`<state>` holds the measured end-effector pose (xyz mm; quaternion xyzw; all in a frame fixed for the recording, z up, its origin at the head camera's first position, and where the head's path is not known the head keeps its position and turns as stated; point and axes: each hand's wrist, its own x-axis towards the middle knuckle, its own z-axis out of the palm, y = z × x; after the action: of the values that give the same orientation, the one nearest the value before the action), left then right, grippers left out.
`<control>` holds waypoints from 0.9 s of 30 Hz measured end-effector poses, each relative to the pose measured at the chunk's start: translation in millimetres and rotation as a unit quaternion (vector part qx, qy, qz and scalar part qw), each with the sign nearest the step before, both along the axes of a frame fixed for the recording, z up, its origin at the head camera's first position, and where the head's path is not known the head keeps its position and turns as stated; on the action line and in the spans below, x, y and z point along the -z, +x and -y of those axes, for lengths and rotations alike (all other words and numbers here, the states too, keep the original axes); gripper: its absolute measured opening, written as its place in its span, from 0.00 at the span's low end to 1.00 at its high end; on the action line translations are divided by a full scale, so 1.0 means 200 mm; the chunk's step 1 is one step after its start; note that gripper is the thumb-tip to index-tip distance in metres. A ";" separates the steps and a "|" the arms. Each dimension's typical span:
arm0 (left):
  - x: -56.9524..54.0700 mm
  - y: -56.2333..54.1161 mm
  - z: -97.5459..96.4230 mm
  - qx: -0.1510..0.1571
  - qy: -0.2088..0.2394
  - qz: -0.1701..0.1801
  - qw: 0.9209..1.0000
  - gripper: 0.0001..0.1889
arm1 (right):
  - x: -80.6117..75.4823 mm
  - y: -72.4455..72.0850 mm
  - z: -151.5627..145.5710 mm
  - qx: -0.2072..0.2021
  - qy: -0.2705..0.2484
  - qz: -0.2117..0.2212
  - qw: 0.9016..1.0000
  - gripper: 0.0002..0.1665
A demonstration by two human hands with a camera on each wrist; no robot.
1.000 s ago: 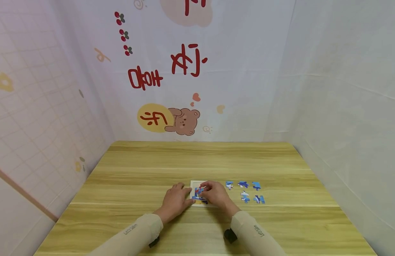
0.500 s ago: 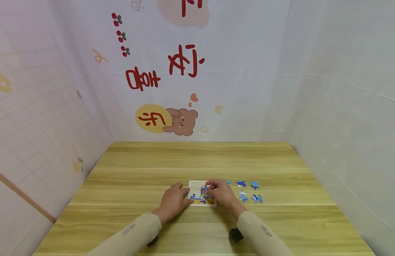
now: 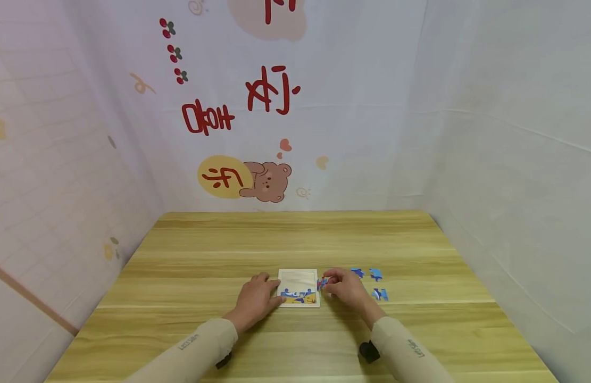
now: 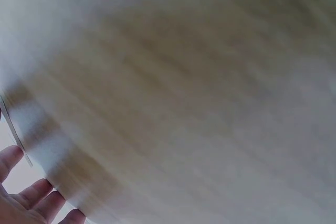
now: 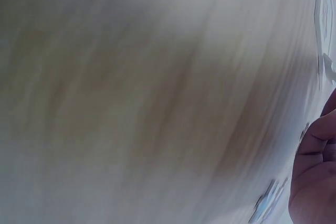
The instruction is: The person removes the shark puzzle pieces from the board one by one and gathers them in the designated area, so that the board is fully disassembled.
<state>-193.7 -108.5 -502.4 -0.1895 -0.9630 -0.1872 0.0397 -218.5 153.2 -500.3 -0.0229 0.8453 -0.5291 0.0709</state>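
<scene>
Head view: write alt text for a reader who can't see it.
A person's right hand pinches a red-and-blue jigsaw piece at the right edge of a white puzzle tray filled only along its near side. The left hand touches the tray's left edge; loose blue jigsaw pieces lie on the wood-grain table to the right.

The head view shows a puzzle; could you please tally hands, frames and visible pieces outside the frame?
Bare hands (left hand, right hand): 2
Square white puzzle frame: 1
Loose, irregular, blue-and-white jigsaw pieces: 3
Red-and-blue jigsaw piece held by the right hand: 1
Total: 7
</scene>
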 end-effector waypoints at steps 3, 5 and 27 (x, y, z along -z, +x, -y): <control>0.00 0.00 0.00 -0.001 0.004 0.003 1.000 0.25 | 0.00 0.01 -0.03 0.000 -0.001 0.005 1.000 0.17; 0.00 0.00 0.01 0.000 0.004 0.003 1.000 0.26 | 0.00 0.01 -0.05 -0.005 -0.002 0.008 1.000 0.16; 0.01 -0.01 0.01 0.000 0.001 0.004 1.000 0.26 | -0.01 0.03 -0.24 -0.010 0.055 0.017 0.998 0.16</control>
<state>-196.6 -110.6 -504.8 -0.1886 -0.9630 -0.1893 0.0359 -212.4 200.5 -498.7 -0.0181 0.8713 -0.4816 0.0920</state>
